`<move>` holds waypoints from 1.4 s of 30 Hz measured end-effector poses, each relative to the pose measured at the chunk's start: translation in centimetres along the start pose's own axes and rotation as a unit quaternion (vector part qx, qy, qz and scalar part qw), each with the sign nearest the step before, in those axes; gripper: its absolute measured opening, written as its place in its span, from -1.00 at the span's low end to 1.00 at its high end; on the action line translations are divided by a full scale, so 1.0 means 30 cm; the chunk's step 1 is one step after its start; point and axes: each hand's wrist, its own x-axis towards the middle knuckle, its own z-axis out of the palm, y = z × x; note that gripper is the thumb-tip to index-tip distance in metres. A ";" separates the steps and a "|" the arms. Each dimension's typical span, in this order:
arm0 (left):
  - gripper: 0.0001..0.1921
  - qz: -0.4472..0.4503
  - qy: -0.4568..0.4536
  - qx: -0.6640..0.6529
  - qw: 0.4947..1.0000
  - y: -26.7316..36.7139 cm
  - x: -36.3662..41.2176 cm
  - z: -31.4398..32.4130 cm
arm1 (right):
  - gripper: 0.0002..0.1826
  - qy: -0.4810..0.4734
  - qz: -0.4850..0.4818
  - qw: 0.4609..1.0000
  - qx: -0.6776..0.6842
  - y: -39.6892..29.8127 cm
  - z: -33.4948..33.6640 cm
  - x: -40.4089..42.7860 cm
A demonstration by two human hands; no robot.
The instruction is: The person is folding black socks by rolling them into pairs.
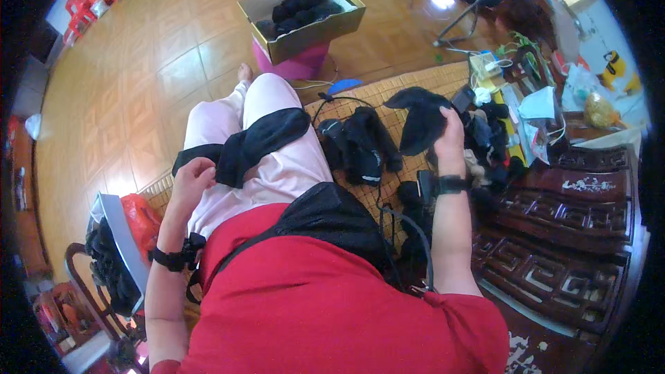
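Note:
My right hand (451, 135) is raised on the right and grips a limp black sock (422, 119), which droops to its left. Across my thighs lie black socks (265, 137), one overlapping another. My left hand (195, 179) is at the lap beside their near end, with its fingers curled; whether it pinches the fabric cannot be told. On the woven mat between my leg and right arm rest bundled dark socks (363, 145). Past my right wrist is a heap of dark and beige socks (480, 135).
An open box (314, 36) of black bundles stands on a pink stool (293, 59) ahead. Left of me is another box (124, 241) with dark items and a red plastic bag (139, 221). Cables (410, 221) run beside my right arm. A carved wooden seat (561, 249) is at right.

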 end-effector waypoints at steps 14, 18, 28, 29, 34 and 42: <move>-0.81 0.305 -0.089 0.328 0.890 -0.011 -0.043 0.046 | -0.82 -0.004 0.048 0.999 0.011 -0.037 0.043 -0.026; -0.85 0.334 -0.096 0.399 0.848 0.024 -0.080 0.050 | -0.80 -0.023 0.051 0.998 0.039 -0.048 0.032 -0.023; -0.85 0.226 -0.041 0.323 0.918 0.022 -0.089 0.040 | -0.70 -0.016 -0.072 0.990 -0.121 -0.011 -0.103 0.209; -0.85 0.230 -0.045 0.324 0.917 0.021 -0.093 0.036 | -0.71 0.051 -0.076 0.981 -0.172 -0.003 -0.073 0.195; -0.82 0.205 -0.046 0.317 0.925 0.044 -0.102 0.052 | -0.88 0.013 0.010 0.960 -0.280 0.098 -0.087 0.044; -0.80 0.218 -0.037 0.338 0.915 0.027 -0.095 0.051 | -0.66 -0.095 -0.148 0.637 -0.751 0.294 -0.128 -0.111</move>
